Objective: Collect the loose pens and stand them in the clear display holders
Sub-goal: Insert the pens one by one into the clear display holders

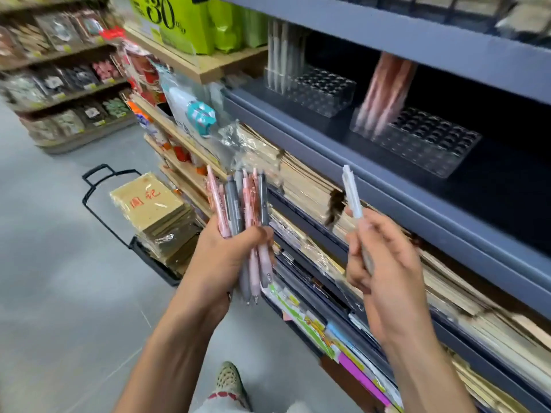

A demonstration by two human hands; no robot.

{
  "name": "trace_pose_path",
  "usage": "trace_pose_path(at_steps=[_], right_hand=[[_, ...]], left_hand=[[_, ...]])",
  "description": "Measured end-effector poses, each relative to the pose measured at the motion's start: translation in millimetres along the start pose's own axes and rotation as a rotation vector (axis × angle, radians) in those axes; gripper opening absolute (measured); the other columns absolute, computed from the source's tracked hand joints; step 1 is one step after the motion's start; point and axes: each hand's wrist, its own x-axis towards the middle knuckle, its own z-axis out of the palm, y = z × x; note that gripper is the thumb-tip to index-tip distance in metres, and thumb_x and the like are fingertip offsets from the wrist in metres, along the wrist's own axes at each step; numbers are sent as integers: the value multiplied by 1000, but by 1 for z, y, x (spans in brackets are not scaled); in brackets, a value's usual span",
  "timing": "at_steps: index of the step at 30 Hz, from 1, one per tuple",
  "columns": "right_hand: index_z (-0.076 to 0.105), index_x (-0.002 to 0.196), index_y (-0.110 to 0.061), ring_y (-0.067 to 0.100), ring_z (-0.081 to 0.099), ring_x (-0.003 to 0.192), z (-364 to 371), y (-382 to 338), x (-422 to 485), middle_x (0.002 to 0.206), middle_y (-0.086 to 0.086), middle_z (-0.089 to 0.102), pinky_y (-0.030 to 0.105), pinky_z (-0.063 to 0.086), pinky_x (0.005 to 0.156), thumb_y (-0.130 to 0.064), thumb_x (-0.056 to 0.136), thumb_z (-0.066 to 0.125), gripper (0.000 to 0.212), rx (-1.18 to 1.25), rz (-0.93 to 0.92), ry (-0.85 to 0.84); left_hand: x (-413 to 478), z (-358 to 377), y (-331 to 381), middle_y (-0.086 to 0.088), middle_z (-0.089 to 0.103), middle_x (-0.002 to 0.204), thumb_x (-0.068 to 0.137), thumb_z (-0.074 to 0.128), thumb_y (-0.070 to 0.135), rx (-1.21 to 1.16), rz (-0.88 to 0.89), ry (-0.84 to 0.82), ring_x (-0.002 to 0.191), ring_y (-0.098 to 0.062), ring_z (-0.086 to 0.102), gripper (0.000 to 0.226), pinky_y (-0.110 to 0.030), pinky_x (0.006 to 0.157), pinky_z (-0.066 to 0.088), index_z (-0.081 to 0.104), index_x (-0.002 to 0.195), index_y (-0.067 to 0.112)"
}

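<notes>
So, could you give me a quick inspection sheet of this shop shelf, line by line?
Surface: grey shelf, dark inside.
Job's things: left clear holder with white pens; right clear holder with pink pens; most holes free.
Clutter: packed stationery on the lower shelves.
Hands: left hand grips a bundle of pink and grey pens; right hand holds a white pen.
Cables: nothing seen.
Surroundings: shop aisle; black basket of brown pads on the grey floor.
</notes>
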Motion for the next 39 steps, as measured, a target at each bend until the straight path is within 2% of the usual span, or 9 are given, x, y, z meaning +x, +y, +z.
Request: trace_pose_path(at_steps=[5, 8, 12, 14, 19, 26, 30, 34, 39], right_hand=[[68, 107, -26, 9, 40, 51, 62, 7, 59, 77, 1, 59, 19, 36, 45, -22, 97, 48, 22, -24, -64, 80], [67, 105, -28, 8, 61, 69, 91, 7, 89, 90, 0, 73, 17, 50, 61, -24, 98, 51, 18, -132, -150, 154], [61, 108, -20, -2, 64, 86, 108, -1, 128, 98, -6, 75, 21, 49, 80, -28, 97, 54, 15, -257, -215, 247], [62, 105, -19, 2, 63, 80, 110, -7, 150, 97, -4, 75, 26, 49, 79, -24, 96, 57, 11, -259, -211, 269], [64, 100, -17, 14, 67, 63, 110, -17, 200, 84, -4, 72, 22, 54, 63, -7, 89, 65, 15, -165, -234, 360], [66, 109, -17, 13, 69, 74, 113, -11, 230, 91, 1, 70, 24, 57, 73, 1, 91, 59, 27, -132, -165, 355], [66, 105, -23, 10, 67, 78, 117, -9, 231, 86, -10, 69, 26, 58, 74, 3, 92, 55, 31, -132, -124, 314], [65, 108, -16, 14, 72, 80, 123, -8, 234, 80, -8, 73, 40, 57, 89, -1, 94, 55, 22, -123, -41, 344], [64, 103, -10, 22, 71, 88, 133, -18, 238, 85, -3, 69, 40, 57, 88, 1, 95, 52, 18, -114, -95, 439]], left_hand=[[71, -44, 26, -16, 62, 63, 69, 69, 12, -1, -11, -78, 50, -25, 57, 28, -29, 47, 52, 58, 93, 5], [109, -62, 37, -12, 66, 65, 68, 70, 11, -19, -51, -127, 52, -24, 60, 34, -30, 48, 52, 56, 98, 8], [148, -71, 47, -13, 66, 70, 69, 70, 11, -29, -82, -182, 55, -24, 61, 29, -31, 52, 54, 59, 96, 13], [167, -70, 50, -14, 64, 67, 69, 70, 11, -25, -90, -192, 53, -25, 59, 22, -32, 51, 54, 60, 88, 15], [209, -60, 55, -10, 64, 65, 68, 69, 11, -38, -98, -232, 50, -24, 59, 26, -30, 49, 53, 57, 91, 12], [255, -45, 62, -6, 65, 67, 68, 70, 11, -6, -90, -321, 58, -20, 63, 33, -29, 53, 54, 59, 98, 13], [270, -40, 69, -4, 66, 68, 69, 69, 11, 14, -96, -400, 60, -17, 63, 32, -28, 56, 55, 62, 99, 16], [288, -37, 74, -3, 66, 66, 67, 69, 10, 39, -79, -450, 61, -17, 61, 28, -29, 58, 55, 63, 93, 17], [303, -44, 80, -4, 64, 63, 67, 68, 10, 16, -124, -526, 53, -17, 60, 28, -27, 52, 54, 62, 93, 14]])
